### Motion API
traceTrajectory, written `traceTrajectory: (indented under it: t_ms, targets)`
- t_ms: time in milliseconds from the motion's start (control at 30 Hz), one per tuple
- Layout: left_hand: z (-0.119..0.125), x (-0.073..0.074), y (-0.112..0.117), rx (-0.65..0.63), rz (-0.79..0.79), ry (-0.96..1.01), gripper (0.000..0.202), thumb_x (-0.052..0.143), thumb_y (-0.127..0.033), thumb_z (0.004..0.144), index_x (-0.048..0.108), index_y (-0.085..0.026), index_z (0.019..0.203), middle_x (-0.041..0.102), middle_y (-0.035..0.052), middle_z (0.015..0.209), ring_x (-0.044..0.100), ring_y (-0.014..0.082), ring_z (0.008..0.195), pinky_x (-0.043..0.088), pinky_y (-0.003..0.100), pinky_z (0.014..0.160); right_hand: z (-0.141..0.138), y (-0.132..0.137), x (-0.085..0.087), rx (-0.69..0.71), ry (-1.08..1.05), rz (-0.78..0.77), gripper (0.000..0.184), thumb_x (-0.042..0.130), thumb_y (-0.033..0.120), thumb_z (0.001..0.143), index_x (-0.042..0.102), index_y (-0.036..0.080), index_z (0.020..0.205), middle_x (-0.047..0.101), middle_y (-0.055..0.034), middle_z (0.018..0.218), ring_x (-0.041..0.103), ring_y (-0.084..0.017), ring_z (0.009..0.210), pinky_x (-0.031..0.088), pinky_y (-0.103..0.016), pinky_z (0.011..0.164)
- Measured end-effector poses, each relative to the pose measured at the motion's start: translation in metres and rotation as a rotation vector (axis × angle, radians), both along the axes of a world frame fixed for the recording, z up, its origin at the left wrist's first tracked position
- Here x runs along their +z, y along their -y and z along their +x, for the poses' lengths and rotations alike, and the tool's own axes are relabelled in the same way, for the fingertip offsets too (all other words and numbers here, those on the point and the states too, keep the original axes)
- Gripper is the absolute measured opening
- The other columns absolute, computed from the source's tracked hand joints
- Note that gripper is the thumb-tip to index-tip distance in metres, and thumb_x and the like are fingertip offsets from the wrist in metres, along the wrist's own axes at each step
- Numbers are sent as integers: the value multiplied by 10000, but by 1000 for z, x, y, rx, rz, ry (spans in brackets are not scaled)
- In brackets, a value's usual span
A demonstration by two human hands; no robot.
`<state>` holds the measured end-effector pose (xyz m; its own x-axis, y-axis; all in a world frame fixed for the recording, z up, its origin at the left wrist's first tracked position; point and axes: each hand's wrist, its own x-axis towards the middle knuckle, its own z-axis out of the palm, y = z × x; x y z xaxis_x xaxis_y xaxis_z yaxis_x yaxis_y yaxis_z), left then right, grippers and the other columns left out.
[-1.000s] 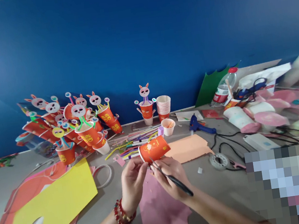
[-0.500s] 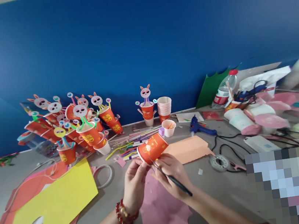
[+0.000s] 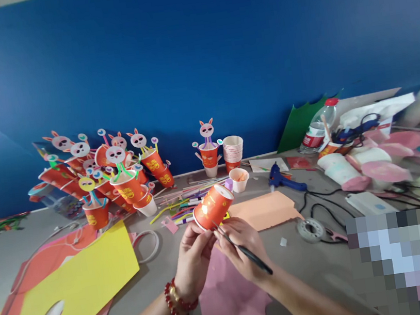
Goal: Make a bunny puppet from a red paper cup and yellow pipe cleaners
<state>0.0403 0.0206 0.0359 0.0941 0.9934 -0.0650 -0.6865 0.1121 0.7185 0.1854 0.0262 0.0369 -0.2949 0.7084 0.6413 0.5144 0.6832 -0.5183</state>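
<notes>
A red paper cup [image 3: 212, 207] with gold print is held tilted above the table, its white rim toward the lower left and its base toward the upper right. My left hand [image 3: 194, 253] pinches it near the rim, fingers closed. In my right hand [image 3: 243, 244] is a black-handled craft knife [image 3: 254, 259]; its thin metal tip meets the cup's side near the rim. The fingers of my right hand also rest close to the cup. Under both hands lies a sheet of pink paper [image 3: 230, 300].
Rabbit-faced cups [image 3: 126, 187] crowd the back left, with another decorated cup [image 3: 209, 155] beside stacked cups [image 3: 232, 149]. Yellow paper [image 3: 94, 278] lies left. A blue glue gun [image 3: 285, 180], tape roll [image 3: 311, 230] and dark cables are at right.
The cup has turned more upright, showing more of its base. The knife tip stays at the side near the rim, and both hands keep their grip.
</notes>
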Motion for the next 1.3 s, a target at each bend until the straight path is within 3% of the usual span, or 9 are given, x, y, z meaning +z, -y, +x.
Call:
traceTrajectory:
  t_ms: [267, 533, 833, 1000, 1167, 1300]
  targets:
    - [-2, 0, -7, -49, -46, 74, 163, 804, -266, 788, 668, -176, 800, 731, 10, 812, 671, 130, 750, 530, 250, 742, 1, -5, -3, 38, 37, 85, 191, 486, 142, 961, 524, 215, 788, 662, -57, 741, 624, -207, 722, 482, -342, 741]
    - [-5, 7, -8, -59, -91, 63, 148, 829, -215, 757, 696, -185, 815, 753, 16, 852, 690, 137, 825, 540, 280, 839, 3, -9, 4, -13, 49, 154, 183, 467, 121, 964, 533, 207, 817, 660, -38, 694, 637, -193, 674, 499, -358, 802]
    - [-1, -4, -8, -73, 17, 76, 116, 818, -207, 777, 721, -180, 834, 781, 22, 911, 706, 144, 882, 536, 284, 889, 2, -2, -1, 1, -89, 27, 197, 449, 165, 998, 575, 214, 855, 680, -73, 757, 643, -220, 736, 489, -338, 709]
    - [2, -12, -7, -116, 51, 121, 126, 812, -226, 789, 740, -197, 889, 781, 0, 878, 700, 111, 781, 542, 220, 755, -3, 3, -6, -21, -199, -123, 313, 413, 251, 1041, 537, 223, 755, 644, -44, 699, 623, -198, 692, 459, -309, 668]
    - [2, -14, -8, -146, 65, 122, 139, 791, -231, 816, 752, -215, 948, 788, 7, 994, 710, 134, 933, 527, 254, 922, -2, 2, -9, -20, -188, -175, 292, 433, 260, 1040, 528, 228, 766, 638, -32, 714, 616, -194, 703, 438, -305, 674]
    - [0, -12, -10, -165, 48, 97, 141, 799, -232, 803, 755, -221, 938, 783, 10, 982, 711, 165, 941, 542, 297, 906, 1, 0, -5, 32, -156, -112, 276, 456, 210, 1014, 477, 230, 739, 609, -34, 716, 590, -206, 724, 432, -328, 702]
